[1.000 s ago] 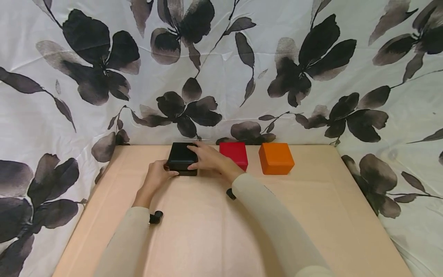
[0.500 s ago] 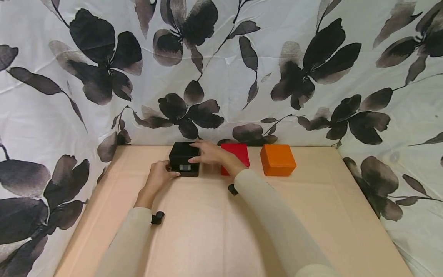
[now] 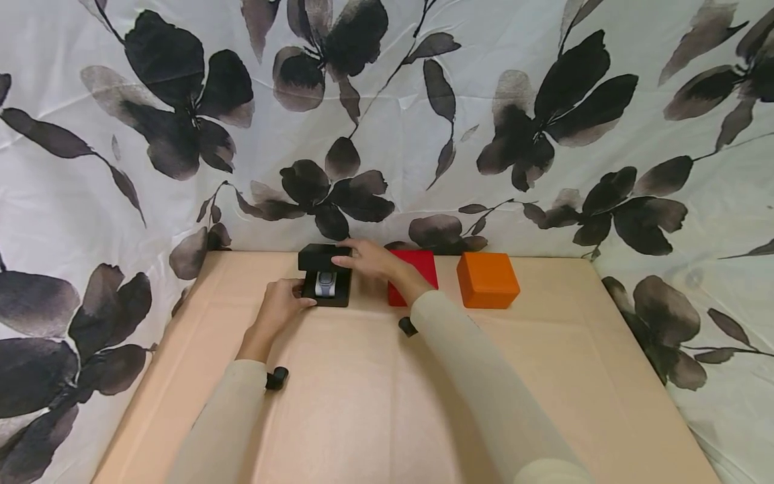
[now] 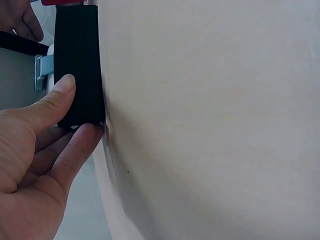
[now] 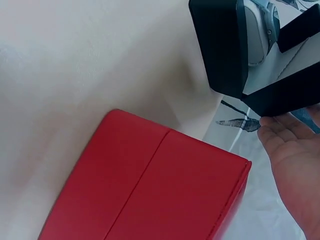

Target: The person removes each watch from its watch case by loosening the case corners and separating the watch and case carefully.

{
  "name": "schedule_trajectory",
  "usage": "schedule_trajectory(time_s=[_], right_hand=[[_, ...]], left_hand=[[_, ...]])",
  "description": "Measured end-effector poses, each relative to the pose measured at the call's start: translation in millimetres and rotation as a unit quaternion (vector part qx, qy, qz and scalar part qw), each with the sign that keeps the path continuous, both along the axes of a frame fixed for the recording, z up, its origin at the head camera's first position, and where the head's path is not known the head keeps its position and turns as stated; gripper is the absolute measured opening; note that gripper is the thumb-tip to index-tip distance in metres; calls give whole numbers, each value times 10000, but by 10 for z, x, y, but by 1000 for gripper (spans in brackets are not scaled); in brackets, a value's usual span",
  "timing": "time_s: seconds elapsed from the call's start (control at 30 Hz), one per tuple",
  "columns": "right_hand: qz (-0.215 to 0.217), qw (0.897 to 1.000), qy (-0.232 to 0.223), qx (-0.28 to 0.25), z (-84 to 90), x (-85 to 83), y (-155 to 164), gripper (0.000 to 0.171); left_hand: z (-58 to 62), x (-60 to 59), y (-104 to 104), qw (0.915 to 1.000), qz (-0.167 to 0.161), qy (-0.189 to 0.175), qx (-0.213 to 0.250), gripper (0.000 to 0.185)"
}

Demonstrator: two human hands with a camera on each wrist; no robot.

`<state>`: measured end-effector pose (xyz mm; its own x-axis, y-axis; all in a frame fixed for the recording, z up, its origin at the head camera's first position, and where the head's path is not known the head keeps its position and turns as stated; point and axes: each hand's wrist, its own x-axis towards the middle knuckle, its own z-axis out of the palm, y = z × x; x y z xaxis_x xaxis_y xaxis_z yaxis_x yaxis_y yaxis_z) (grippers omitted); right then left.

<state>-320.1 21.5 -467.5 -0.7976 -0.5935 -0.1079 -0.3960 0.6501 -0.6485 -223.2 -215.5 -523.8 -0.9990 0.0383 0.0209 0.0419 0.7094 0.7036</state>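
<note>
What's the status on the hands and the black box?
Left hand grips black box base. Right hand holds lid open, watch inside. Red box beside, apart.

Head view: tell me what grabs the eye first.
The black box at the table's far edge stands open, a pale watch showing inside. The right hand holds its raised lid while the left hand grips its base. Right of it sit a red box and an orange box.
</note>
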Motion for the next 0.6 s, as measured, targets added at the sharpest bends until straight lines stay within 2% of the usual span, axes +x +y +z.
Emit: schedule_trajectory(time_s=[0.23,0.6], right_hand=[[-456,9981,-270,-302,56,58,-29,60],[-896,9958,-47,-201,159,123,-140,62]], left_hand=[[38,45,-28,9998,-119,-92,-119,55],[84,112,-101,9994,-241,-151,-203,54]])
